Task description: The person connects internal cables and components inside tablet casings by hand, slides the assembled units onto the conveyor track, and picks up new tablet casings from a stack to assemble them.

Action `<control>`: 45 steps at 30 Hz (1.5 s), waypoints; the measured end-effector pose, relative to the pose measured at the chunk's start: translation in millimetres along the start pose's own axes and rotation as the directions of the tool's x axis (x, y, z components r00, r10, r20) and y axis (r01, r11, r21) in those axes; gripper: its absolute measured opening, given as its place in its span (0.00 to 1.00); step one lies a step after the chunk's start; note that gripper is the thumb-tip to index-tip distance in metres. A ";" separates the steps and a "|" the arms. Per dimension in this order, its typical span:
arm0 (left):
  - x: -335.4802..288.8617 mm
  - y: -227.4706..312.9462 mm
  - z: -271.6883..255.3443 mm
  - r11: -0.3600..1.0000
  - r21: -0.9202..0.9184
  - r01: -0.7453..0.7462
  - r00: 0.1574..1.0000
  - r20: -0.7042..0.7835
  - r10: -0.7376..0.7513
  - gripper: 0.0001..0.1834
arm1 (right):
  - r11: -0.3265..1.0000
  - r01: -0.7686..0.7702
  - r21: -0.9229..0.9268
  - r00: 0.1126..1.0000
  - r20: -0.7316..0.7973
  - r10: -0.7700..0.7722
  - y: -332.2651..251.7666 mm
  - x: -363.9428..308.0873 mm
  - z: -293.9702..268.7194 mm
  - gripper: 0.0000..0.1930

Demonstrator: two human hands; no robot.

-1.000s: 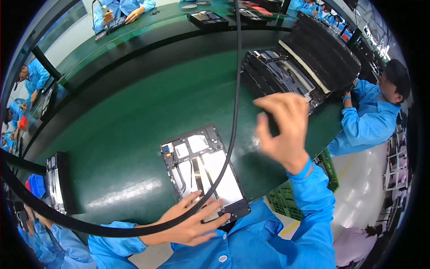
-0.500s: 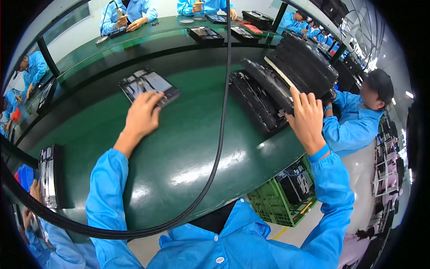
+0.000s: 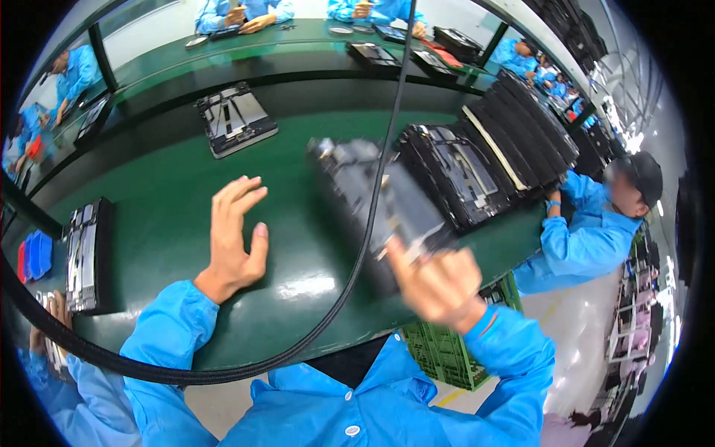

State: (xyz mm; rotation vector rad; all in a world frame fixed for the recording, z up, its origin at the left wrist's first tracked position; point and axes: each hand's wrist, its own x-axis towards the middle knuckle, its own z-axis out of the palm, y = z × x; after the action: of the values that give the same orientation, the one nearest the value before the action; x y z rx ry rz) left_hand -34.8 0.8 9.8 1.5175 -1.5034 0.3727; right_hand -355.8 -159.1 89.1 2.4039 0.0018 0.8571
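My right hand grips the near edge of an opened tablet, black-framed with its grey inner parts showing. Both are smeared by motion, and the tablet hangs tilted over the green bench. Over the bench to the left, my left hand is open and holds nothing, fingers apart. Beyond it lies another opened tablet, face with battery and cables upward. On the right, next to the held one, a pile of tablets lies with its top tablet's inside showing. Behind that pile leans a row of black tablets.
A thick black cable loops across the view before the bench. At the left edge stand a tablet stack and a blue bin. A green crate sits below the bench. A co-worker is close on the right.
My right hand has pulled a tablet off the right-hand pile, leftward and toward me. My left hand has let go of the other tablet and drawn back from it. The view has shifted.
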 end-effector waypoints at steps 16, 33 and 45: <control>-18.3 21.7 -4.6 0.794 -0.247 0.555 0.813 0.360 -0.457 0.40 | 0.420 -0.186 0.888 0.982 0.158 0.101 -34.8 91.7 108.6 0.16; -10.7 1.0 -23.1 0.788 -0.324 0.523 0.753 0.609 -0.249 0.57 | 0.319 -0.280 0.906 0.959 0.248 0.139 -44.5 86.0 156.0 0.10; -4.1 15.7 -17.3 0.850 -0.255 0.462 0.768 0.593 -0.240 0.55 | 0.274 -0.234 0.933 0.972 0.229 0.051 -35.3 87.1 149.2 0.10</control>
State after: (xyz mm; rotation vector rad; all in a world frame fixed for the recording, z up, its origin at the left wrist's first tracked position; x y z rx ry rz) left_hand -43.0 19.5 21.7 1.6039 -1.5304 -0.6164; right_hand -193.6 -191.5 27.8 3.7097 0.3600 0.8599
